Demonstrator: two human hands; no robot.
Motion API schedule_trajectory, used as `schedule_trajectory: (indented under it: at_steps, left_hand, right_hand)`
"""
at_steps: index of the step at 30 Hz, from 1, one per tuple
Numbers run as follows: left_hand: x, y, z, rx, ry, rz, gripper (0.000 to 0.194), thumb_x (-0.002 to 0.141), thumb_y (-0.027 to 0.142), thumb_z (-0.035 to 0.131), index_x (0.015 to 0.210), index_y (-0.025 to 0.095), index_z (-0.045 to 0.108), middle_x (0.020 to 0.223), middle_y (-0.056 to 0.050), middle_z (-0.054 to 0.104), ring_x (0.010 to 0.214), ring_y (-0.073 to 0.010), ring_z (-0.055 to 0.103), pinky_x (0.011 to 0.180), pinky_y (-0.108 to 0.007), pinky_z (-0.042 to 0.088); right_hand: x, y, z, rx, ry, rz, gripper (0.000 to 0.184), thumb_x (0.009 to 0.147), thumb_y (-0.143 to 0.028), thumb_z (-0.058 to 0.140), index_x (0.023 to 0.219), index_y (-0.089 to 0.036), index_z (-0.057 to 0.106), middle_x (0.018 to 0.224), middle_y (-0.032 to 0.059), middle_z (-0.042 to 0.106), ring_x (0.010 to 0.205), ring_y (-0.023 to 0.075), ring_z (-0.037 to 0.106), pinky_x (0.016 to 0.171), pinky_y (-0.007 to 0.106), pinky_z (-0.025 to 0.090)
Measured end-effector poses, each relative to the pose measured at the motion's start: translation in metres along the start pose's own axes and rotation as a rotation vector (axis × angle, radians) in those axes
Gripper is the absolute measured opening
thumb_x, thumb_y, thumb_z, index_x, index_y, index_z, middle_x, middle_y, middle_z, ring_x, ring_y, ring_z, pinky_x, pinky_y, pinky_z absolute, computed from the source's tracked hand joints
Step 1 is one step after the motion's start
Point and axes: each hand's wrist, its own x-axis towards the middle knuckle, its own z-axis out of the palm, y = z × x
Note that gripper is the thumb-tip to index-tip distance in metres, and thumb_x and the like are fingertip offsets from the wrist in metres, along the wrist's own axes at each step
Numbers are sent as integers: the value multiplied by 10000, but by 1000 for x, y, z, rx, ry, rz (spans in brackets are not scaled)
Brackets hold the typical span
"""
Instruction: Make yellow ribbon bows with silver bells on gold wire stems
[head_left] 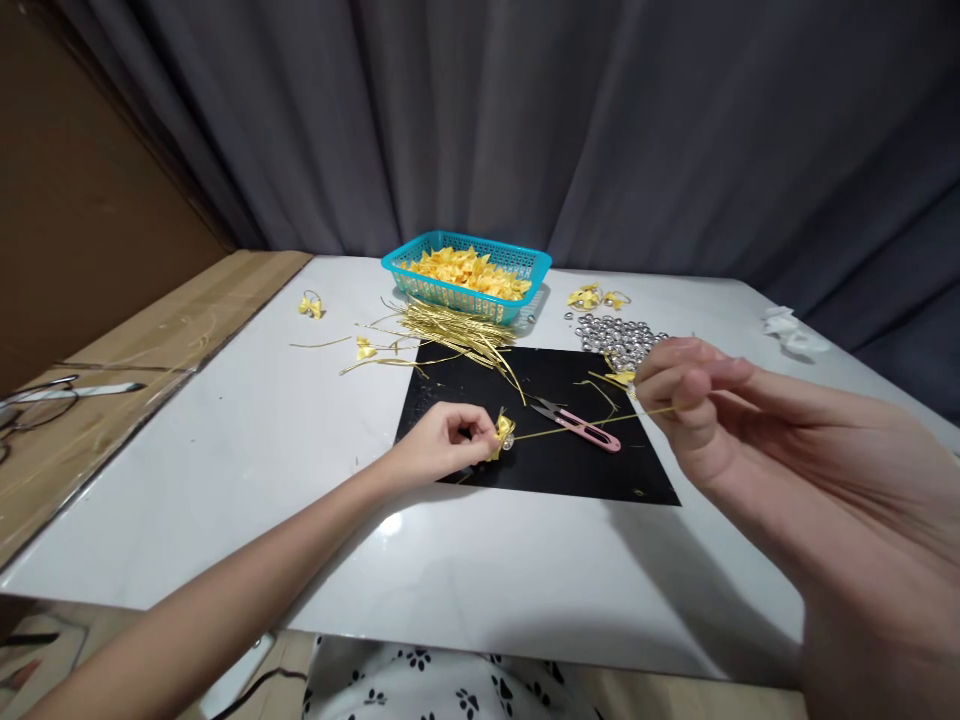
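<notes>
My left hand (454, 440) pinches a small yellow ribbon bow (502, 436) over the black mat (480, 470). A silver bell or bead (508, 441) sits against the bow. From there a thin gold tie (577, 427) runs taut to the right. Its far end is gripped between thumb and fingers of my right hand (694, 400), raised above the mat's right edge. Beneath the tie, pink-handled thread snips (581, 428) lie on the mat, with a short gold offcut near them.
Behind the mat are a pile of gold ties (457, 330) and a teal basket (541, 262) of yellow bows (465, 270). Silver beads (619, 338) are heaped at right. Finished-looking bows (589, 297) lie behind them, another (310, 305) at left. White tissue (791, 330) lies far right.
</notes>
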Motion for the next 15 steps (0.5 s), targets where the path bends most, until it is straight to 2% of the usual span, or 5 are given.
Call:
schedule_trajectory:
  at_steps: [4,8,12,15]
  left_hand:
    - [1,-1,0,12,5,3,157,686,262,603,632,138,524,595,24,494,523,-75,436,508,-208,360]
    - [2,-1,-2,-10,3,15,139,679,249,584,624,146,509,599,26,499,537,-82,449,536,-213,367]
    - [1,1,-3,-87,-5,52,107,688,224,529,613,152,503,580,29,496,557,-91,447,573,-218,367]
    - [-1,2,-3,-150,-16,74,127,693,217,501,582,157,488,551,30,485,545,-93,434,566,-219,354]
  right_hand:
    - [3,-1,1,-131,-147,-28,87,692,-173,625,717,-212,552,705,55,499,770,189,582,742,306,561]
    - [14,8,7,-118,-165,-47,79,721,-217,563,659,-210,515,704,33,493,574,105,487,625,272,529]
    - [27,30,8,-216,-317,127,75,718,-243,561,706,-179,524,695,2,499,438,40,302,442,223,431]
    - [34,49,3,-253,-336,231,140,722,-265,595,706,-166,498,637,-26,487,413,26,253,370,180,311]
